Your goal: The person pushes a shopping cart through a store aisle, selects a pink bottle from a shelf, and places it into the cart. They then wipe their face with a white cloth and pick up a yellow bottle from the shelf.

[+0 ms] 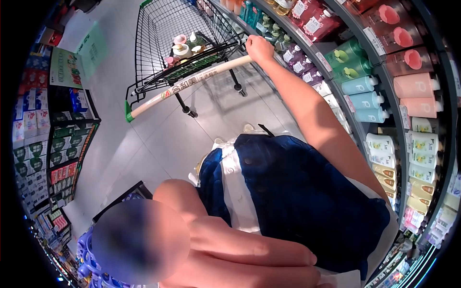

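My right hand (260, 49) is wrapped around the right end of the pale handle bar (192, 82) of a shopping cart (158, 29). In its black wire basket sit several small bottles, among them a white one (181, 50) and a green pump bottle (196, 44). Close to the camera, at the bottom, my left hand (249, 249) has its fingers stretched out to the right in front of my dark blue and white clothing (307, 177). A round blurred patch hides part of this hand; I see nothing held in the fingers that show.
Curved shelves along the right carry light blue bottles (367, 100), green bottles (350, 60) and peach bottles (414, 86). Boxed goods (33, 129) are stacked on the left. Purple bottles (85, 252) stand at lower left. A grey tiled floor (168, 144) lies between.
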The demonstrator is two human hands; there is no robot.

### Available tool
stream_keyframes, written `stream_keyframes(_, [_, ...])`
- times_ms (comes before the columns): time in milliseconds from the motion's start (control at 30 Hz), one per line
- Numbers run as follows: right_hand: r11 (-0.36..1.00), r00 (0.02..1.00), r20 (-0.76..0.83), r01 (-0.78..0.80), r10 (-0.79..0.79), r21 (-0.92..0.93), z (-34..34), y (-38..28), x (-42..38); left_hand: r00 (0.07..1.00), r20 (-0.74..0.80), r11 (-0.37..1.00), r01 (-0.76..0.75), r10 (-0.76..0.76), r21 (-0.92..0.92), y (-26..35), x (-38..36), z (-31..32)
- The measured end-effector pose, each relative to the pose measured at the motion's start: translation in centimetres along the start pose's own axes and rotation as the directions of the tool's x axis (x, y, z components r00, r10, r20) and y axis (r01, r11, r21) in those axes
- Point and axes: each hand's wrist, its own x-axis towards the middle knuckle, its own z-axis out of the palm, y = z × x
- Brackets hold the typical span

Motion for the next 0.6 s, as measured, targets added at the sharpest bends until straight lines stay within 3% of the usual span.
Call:
stream_keyframes(33, [1.0, 1.0, 0.003, -0.006, 0.006, -0.003, -0.2, -0.2, 0.2, 0.991, -0.13, 1.0, -0.016, 0.019, 0.02, -0.3, -0.9, 1.6])
stream_keyframes(100, [1.0, 0.999, -0.032, 0.01, -0.01, 0.005, 0.1, -0.2, 0.3, 0.97, -0.204, 0.991, 0.134, -0.13, 0.009, 0.5, -0.5, 2.0])
stream_keyframes(133, [1.0, 1.0, -0.021, 0.004, -0.004, -0.004, 0.4, 0.0, 0.5, 0.947, -0.144, 0.957, 0.289, -0.288, -0.016, 2.0, 0.5, 1.3])
stream_keyframes(200, [1.0, 1.0, -0.027, 0.016, -0.016, 0.019, 0.2, 0.0, 0.5, 0.972, -0.129, 0.98, 0.19, -0.196, -0.053, 1.0, 1.2, 1.4])
stream_keyframes(233, [1.0, 1.0, 0.008, -0.011, 0.011, 0.016, 0.1, -0.1, 0.6, 0.983, -0.175, 0.995, -0.075, 0.063, -0.062, -1.9, 1.1, 1.9])
stream_keyframes(367, [0.999, 1.0, -0.003, 0.025, -0.025, 0.041, 0.5, 0.4, 0.9, 0.906, -0.409, 0.99, -0.138, 0.111, -0.038, -2.2, 1.1, 4.6])
stream_keyframes(467, [1.0, 1.0, 0.024, 0.015, -0.016, 0.022, 0.8, 0.7, 1.3, 0.937, -0.315, 0.978, -0.187, 0.15, -0.091, -3.0, 0.6, 4.5])
stream_keyframes(500, [1.0, 0.999, 0.033, 0.013, -0.013, 0.01, 0.6, 0.5, 1.3, 0.971, -0.151, 0.966, -0.209, 0.186, -0.154, -3.8, 1.0, 2.8])
stream_keyframes(533, [1.0, 0.999, 0.036, 0.003, -0.002, -0.01, 0.4, 0.5, 1.2, 0.987, -0.071, 0.972, -0.154, 0.143, -0.176, -3.9, 1.4, 1.8])
stream_keyframes(600, [1.0, 0.999, 0.043, 0.011, -0.012, 0.005, -0.2, 0.4, 1.4, 0.982, 0.009, 0.975, 0.188, -0.188, -0.122, -1.6, 2.2, 1.6])
